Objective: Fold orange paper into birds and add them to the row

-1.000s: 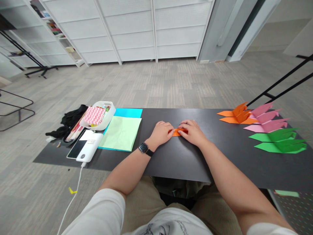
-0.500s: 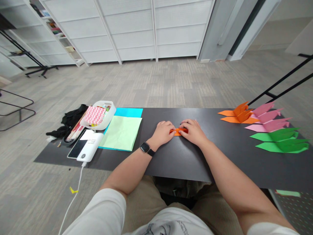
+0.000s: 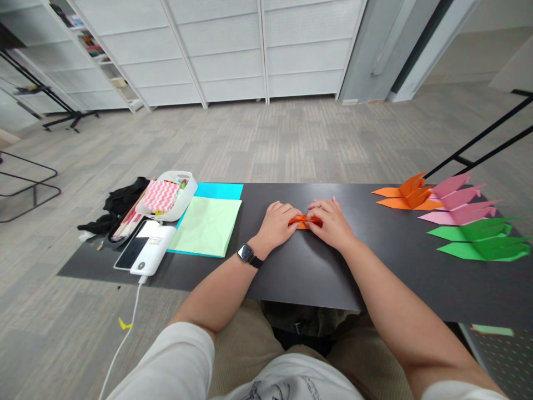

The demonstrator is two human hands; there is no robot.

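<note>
A small folded piece of orange paper [image 3: 302, 225] lies on the dark table [image 3: 291, 272], mostly covered by fingers at both ends. My left hand [image 3: 278, 223], with a black watch on the wrist, pinches its left end. At the right end, my right hand [image 3: 331, 224] grips the paper with thumb and curled fingers. Folded paper birds stand in a row at the right: orange ones [image 3: 406, 194], pink ones [image 3: 460, 210] and green ones [image 3: 483, 244].
Left of my hands lie light green paper sheets [image 3: 206, 225] over blue sheets [image 3: 220, 191]. Beyond them are a white basket [image 3: 190, 191], a white power bank [image 3: 154, 250] with a cable, a phone [image 3: 132, 253] and a black cloth [image 3: 120, 201]. White cabinets line the far wall.
Both hands stay on the orange paper. My right fingers have shifted slightly, one fingertip now lifted, and the paper's upper edge is raised a little differently.
</note>
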